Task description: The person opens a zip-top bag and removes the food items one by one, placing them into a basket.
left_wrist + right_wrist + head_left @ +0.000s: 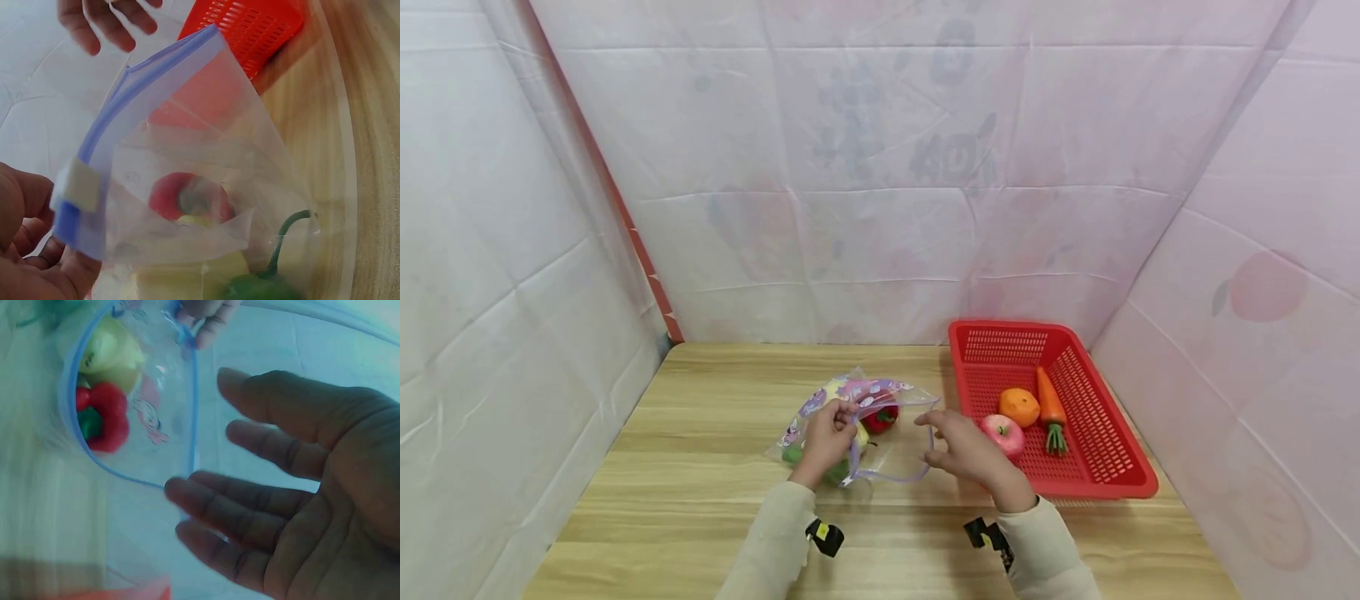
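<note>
My left hand [829, 437] pinches the zip edge of a clear plastic zip bag [880, 390] with a purple cartoon print. By its fingers in the left wrist view is a white slider [80, 184]. The bag's mouth gapes toward my right hand [966, 450], whose spread fingers are at the far side of the rim; whether a fingertip touches it I cannot tell. Inside the bag are a red bell pepper [107, 417], a pale yellow rounded piece [111, 351] and a green piece with a curled stem [262, 287], seen partly through the plastic.
To the right stands a red perforated basket [992, 379] on the wooden table [700, 433]. It holds an apple [1002, 436], an orange [1019, 407] and a carrot [1050, 400]. White printed sheets [880, 233] hang behind the table and at both sides.
</note>
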Motion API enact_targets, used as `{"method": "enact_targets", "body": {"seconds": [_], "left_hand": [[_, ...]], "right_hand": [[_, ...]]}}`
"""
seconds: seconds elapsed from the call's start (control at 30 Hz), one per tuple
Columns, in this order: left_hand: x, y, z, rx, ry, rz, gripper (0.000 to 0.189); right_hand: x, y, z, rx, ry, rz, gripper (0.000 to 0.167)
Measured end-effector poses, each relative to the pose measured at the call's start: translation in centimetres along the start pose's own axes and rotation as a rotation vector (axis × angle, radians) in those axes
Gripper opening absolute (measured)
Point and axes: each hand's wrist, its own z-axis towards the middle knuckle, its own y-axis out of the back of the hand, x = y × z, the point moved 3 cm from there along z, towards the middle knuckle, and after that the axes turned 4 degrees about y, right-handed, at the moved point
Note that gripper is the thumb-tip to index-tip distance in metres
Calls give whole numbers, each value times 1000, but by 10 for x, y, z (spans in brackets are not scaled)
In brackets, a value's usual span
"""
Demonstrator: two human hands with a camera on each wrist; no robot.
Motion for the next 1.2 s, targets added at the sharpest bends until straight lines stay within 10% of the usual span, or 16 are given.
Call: {"method": "enact_targets", "body": {"seconds": [1.2], "left_hand": [[0, -2, -2, -97, -1, -53, 16]], "right_hand": [[-17, -109, 55, -128, 1, 141, 52]]}}
